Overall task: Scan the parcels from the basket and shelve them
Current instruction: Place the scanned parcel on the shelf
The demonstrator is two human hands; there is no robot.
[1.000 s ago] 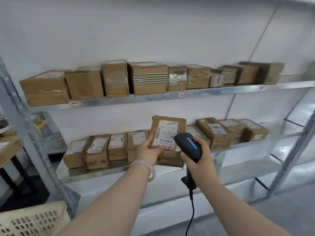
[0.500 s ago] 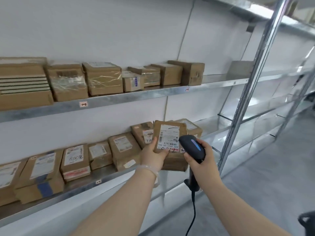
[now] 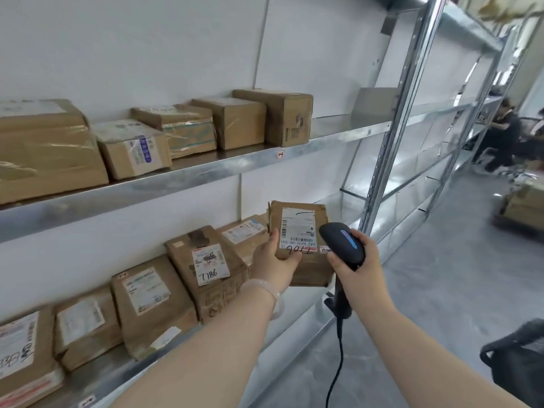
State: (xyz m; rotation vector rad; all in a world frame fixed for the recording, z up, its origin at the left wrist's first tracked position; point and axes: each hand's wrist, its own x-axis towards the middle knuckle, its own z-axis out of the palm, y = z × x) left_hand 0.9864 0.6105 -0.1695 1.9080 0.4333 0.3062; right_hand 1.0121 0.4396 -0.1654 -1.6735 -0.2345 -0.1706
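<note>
My left hand [image 3: 272,265] grips a brown cardboard parcel [image 3: 306,260] by its lower left corner, white label facing me. It is held upright in front of the lower metal shelf [image 3: 297,313]. Just to the right, my right hand [image 3: 357,260] holds a black corded barcode scanner [image 3: 343,241], whose head points at the label. The scanner's cable hangs down toward the floor. Several labelled parcels [image 3: 206,266] lie in a row on the lower shelf to the left of the held one. No basket is in view.
The upper shelf [image 3: 182,175] carries several more boxes [image 3: 235,120]. A steel upright [image 3: 391,136] stands right of the parcel, with bare shelf bays beyond it. A black chair [image 3: 518,354] is at lower right, and seated people [image 3: 500,142] are far right.
The view has swung to the right along the shelving. Both hands keep the parcel and scanner together, now near the right end of the parcel row by the steel upright.
</note>
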